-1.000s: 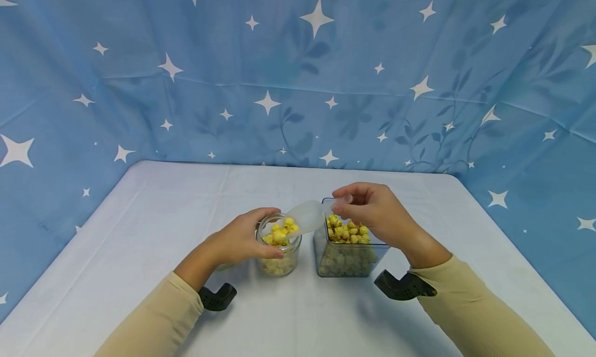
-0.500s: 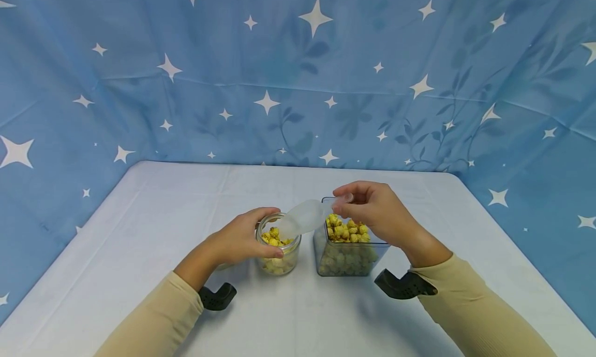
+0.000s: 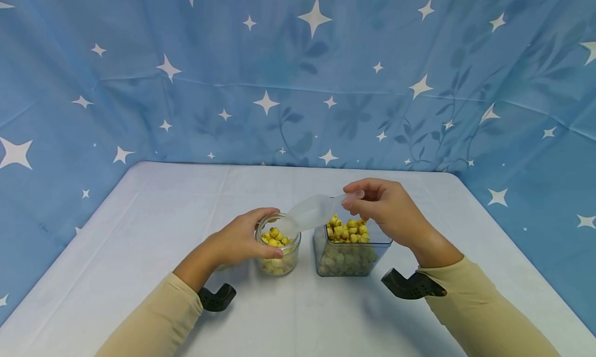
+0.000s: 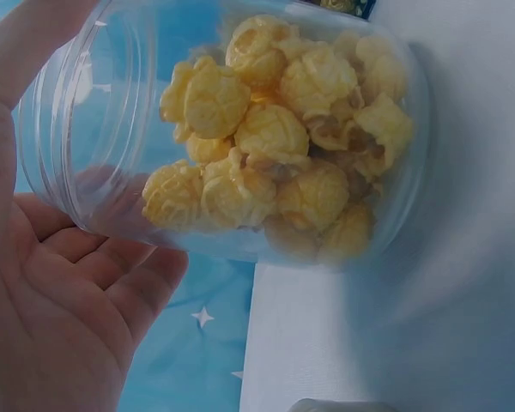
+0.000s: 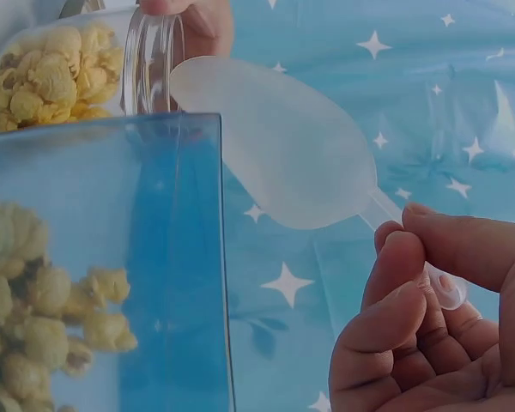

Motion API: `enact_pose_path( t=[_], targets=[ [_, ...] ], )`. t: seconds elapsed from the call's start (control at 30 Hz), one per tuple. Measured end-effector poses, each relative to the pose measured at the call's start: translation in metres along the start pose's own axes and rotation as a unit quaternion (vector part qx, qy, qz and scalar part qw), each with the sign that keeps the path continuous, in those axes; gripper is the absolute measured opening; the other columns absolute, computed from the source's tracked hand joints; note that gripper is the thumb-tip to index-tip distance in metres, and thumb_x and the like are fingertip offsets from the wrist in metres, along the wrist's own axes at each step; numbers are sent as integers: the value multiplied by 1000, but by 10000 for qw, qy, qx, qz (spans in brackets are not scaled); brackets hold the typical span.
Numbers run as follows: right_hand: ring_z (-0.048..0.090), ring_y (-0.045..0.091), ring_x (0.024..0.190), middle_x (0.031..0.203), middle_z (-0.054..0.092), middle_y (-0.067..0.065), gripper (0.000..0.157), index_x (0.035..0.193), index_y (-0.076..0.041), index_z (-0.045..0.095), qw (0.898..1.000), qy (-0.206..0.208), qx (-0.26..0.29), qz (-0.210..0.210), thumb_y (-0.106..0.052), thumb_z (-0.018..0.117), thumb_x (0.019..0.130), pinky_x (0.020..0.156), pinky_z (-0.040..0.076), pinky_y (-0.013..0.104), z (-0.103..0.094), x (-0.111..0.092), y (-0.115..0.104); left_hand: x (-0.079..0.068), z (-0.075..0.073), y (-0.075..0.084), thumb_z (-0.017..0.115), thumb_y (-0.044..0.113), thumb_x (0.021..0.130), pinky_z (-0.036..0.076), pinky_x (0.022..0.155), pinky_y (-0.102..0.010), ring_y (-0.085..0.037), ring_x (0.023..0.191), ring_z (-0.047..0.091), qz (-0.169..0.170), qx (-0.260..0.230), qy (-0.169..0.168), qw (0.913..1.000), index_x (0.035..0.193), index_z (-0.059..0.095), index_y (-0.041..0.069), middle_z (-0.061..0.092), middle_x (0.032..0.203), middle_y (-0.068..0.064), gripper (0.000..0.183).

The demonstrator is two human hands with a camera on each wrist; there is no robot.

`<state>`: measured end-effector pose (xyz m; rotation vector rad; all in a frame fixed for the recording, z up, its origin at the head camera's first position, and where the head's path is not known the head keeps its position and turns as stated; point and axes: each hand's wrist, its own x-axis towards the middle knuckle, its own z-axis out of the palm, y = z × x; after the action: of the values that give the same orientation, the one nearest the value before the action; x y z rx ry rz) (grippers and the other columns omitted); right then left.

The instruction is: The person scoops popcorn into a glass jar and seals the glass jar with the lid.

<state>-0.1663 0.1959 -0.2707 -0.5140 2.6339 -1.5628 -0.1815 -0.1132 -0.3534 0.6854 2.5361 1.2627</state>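
Note:
My left hand (image 3: 247, 236) grips a clear round jar (image 3: 278, 261) by its rim, fingers behind and thumb in front. Yellow popcorn (image 4: 275, 137) fills the lower part of the jar. Between thumb and fingertips, my right hand (image 3: 384, 208) pinches the handle of a translucent white scoop (image 3: 313, 212). The scoop slants down to the left, its tip at the jar's mouth, and no popcorn shows in it in the right wrist view. Below the right hand stands a clear bluish square container (image 3: 349, 258) with more popcorn (image 3: 344, 230) inside.
The jar and square container stand close together on a white-covered table (image 3: 186, 202). A pale round edge (image 3: 223, 267), mostly hidden, shows beneath the left wrist. Behind the table hangs a blue curtain (image 3: 298, 77) with white stars.
Popcorn that was on the scoop a second ago has dropped into the jar. The right hand then lifted the scoop slightly up and right. The left hand kept its hold on the jar.

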Motion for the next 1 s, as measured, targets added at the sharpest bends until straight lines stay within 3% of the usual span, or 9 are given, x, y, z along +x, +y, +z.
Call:
enact_pose_path(
  t=[0.2,0.4,0.7,0.9,1.0],
  targets=[
    [63,24,85,96,69,12,32,121,5,64,9998,55,164,-80,-16,69,97,70,55,33,-8,-5,5,1,0,1,88,40,75,40,105,-53,-30,132,47,8,56,-1,10000,152,41,7,52,142,-6,95],
    [68,19,85,100,73,2,29,121,7,62,9983,118,513,-241,-10,66,98,70,55,30,-21,-13,12,1,0,2,88,40,73,39,107,-52,-26,132,46,51,175,1,9998,151,43,8,51,144,-6,96],
    [67,14,85,97,74,-4,19,118,-11,67,9969,656,306,-303,-10,64,99,71,54,24,-46,-26,26,6,-5,17,87,42,76,39,108,-51,-35,135,44,363,404,39,9985,152,41,8,44,152,-4,94],
    [65,15,85,98,73,1,27,119,-17,68,9909,730,1073,-363,-1,62,98,71,54,22,-61,-33,33,13,-12,32,84,44,80,38,109,-49,-35,136,43,515,560,7,9971,153,39,10,42,153,-4,93],
    [65,15,86,98,72,2,29,120,-18,67,9894,761,1187,-354,-1,63,98,73,54,21,-65,-36,37,18,-13,39,83,44,81,37,110,-50,-34,137,42,551,533,-20,9971,154,39,11,42,154,-4,91]
  ],
)
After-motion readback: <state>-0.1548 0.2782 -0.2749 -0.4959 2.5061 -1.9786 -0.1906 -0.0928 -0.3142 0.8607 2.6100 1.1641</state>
